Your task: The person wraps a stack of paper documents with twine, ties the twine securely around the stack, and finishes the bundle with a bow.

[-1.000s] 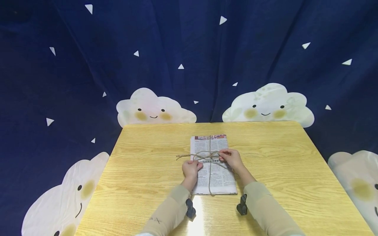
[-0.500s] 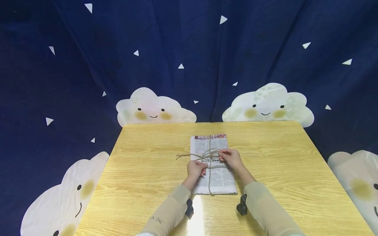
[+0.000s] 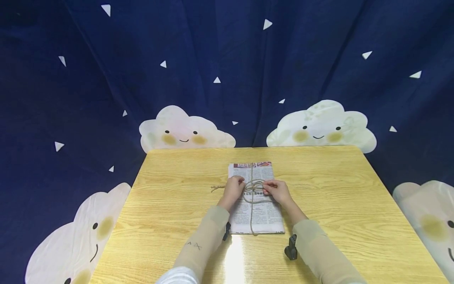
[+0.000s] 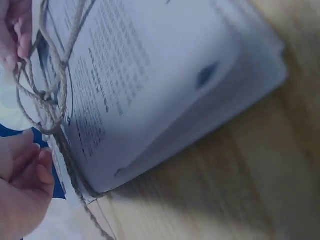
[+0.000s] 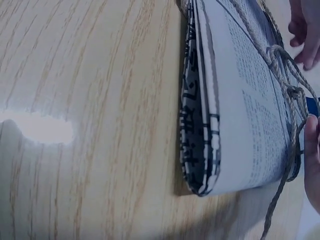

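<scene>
A folded stack of newspaper (image 3: 264,221) lies on the table, with twine (image 3: 252,215) running lengthwise and crosswise over it. Loops and a knot of the twine gather near the middle of its top face. My right hand (image 3: 279,191) pinches a loop of the twine just right of the knot. At the left of the knot is my left hand (image 3: 232,190), its fingers loosely bent; in the left wrist view this left hand (image 4: 25,185) shows nothing between thumb and fingers, close beside a twine loop (image 4: 42,130).
A twine end (image 3: 217,187) trails past the paper's left edge onto the wooden table (image 3: 170,205). Behind the table hangs a dark blue curtain (image 3: 198,47) printed with clouds and triangles. Each sleeve carries a black wrist camera, such as the right one (image 3: 291,247).
My left hand has let go of a twine strand after drawing it rightward, then moved up to the left of the knot. A rounder loop now lies there. My right hand has stayed in place.
</scene>
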A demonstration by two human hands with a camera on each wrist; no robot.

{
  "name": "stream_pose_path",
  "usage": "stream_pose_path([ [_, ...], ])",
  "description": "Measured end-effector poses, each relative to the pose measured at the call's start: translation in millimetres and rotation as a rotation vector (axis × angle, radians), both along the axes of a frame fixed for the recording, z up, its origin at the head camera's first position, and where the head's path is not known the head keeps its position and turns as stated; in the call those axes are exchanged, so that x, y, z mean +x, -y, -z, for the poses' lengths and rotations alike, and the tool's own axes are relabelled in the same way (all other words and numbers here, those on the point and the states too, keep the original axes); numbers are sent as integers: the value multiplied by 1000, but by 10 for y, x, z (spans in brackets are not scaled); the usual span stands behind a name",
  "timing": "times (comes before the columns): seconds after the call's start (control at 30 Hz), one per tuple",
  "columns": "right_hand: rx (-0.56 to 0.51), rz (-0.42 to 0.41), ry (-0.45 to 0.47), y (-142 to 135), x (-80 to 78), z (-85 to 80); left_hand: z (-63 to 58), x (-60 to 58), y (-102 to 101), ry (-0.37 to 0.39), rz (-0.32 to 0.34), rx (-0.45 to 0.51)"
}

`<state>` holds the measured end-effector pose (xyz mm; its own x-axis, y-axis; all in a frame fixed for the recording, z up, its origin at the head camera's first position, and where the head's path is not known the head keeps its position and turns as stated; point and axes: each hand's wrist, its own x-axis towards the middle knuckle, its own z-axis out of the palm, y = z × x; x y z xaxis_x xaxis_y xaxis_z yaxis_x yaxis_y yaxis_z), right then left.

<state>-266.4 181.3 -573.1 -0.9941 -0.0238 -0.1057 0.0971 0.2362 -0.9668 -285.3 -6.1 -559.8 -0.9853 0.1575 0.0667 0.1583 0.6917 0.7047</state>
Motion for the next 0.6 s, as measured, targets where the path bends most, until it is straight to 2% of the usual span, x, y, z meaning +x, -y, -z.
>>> stream_pose_path([
  [0.2,10,8,-3,9,-11,11,7,-84,-58,60,100,-28],
  [0.3,4,15,-5,15,-13,7,9,-91,-80,41,120,-54],
  [0.43,0,12,-20,18,-5,-7,24,-85,-88,4,83,-32],
  [0.6,-5,11,-17,12,9,-10,76,-68,-55,-29,-18,59],
])
